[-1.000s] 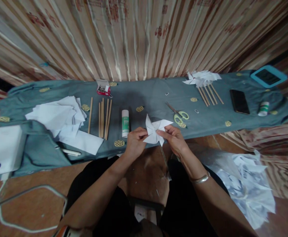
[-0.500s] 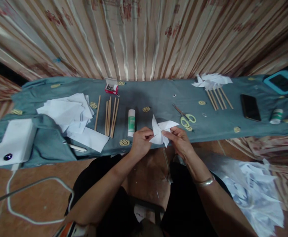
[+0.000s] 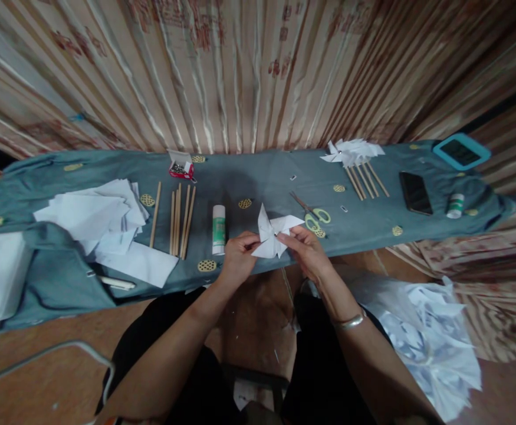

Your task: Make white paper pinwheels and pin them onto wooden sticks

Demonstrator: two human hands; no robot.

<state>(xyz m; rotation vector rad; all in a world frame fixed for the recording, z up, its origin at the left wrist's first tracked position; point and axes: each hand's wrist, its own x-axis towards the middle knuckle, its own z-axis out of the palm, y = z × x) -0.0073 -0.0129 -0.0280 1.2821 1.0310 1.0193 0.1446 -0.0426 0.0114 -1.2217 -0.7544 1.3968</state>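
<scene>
White paper pinwheel (image 3: 267,243) is up in both hands, held over the near edge of the cloth-covered counter (image 3: 270,171). L hand (image 3: 239,258) has thumb & fingers pinched tight on the pinwheel's left side; R hand (image 3: 309,254), w/ a silver bracelet (image 3: 350,321) on that wrist, pinches the other side, thumb lying close to a small dark spot at the ctr. No real gap in either grip that I can see.

Green-handled scissors (image 3: 315,217) lie just beyond the R hand; a glue stick (image 3: 219,230) is near the L hand. Further left: wooden sticks (image 3: 179,221), then a messy pile of paper sheets (image 3: 102,215). Small red-&-white box (image 3: 180,167), flap up, at the back, w/ small bits inside, too tiny to ID. Back right: pinwheels on sticks (image 3: 359,154), grouped tog., then a dark phone (image 3: 416,192) & a blue-framed device (image 3: 461,151). Big clear bag of white paper shapes (image 3: 434,348) down on the R side, below counter level.
</scene>
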